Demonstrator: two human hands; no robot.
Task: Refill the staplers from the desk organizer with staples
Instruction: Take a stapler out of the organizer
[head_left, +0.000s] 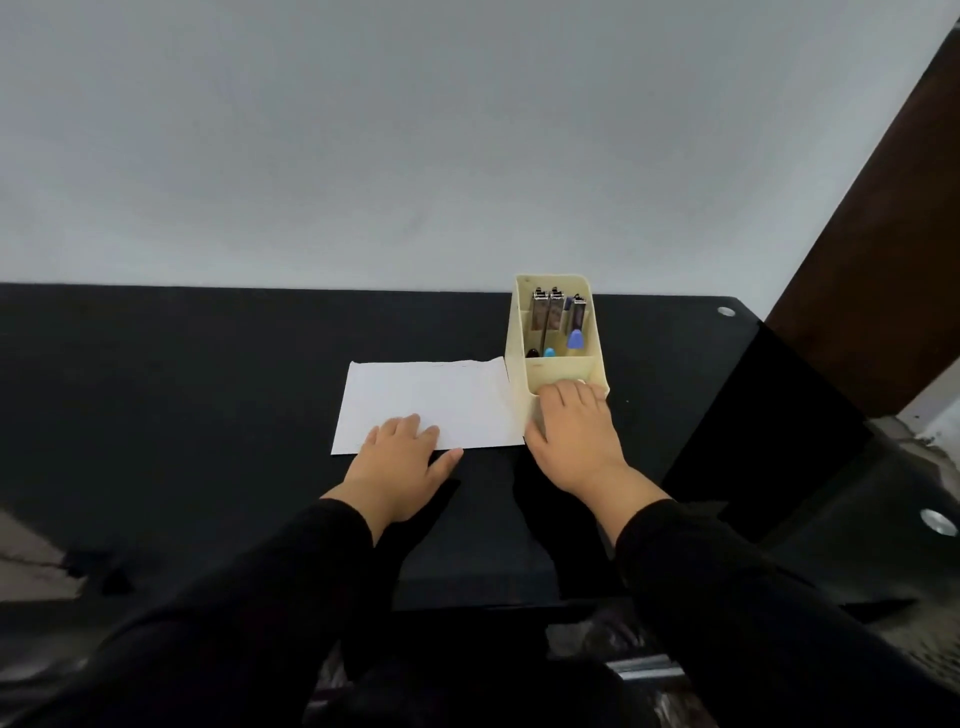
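Observation:
A cream desk organizer (519, 332) stands on the black glass desk (208, 389), right of a white paper sheet (431, 400). Three staplers stand upright in its rear compartment, metal tops up: one with a black tip (537, 317), one with a light blue tip (555, 318), one with a purple-blue tip (576, 325). My right hand (576, 431) rests over the organizer's near rim, fingers curled round its front wall. My left hand (400, 457) lies flat on the paper's near edge. What lies in the front compartment is hidden by my fingers.
A grey wall rises directly behind the desk. A dark brown wooden panel (883, 249) leans at the right. Round metal fittings (726, 311) sit at the desk's right corners. The desk's near edge is just below my forearms.

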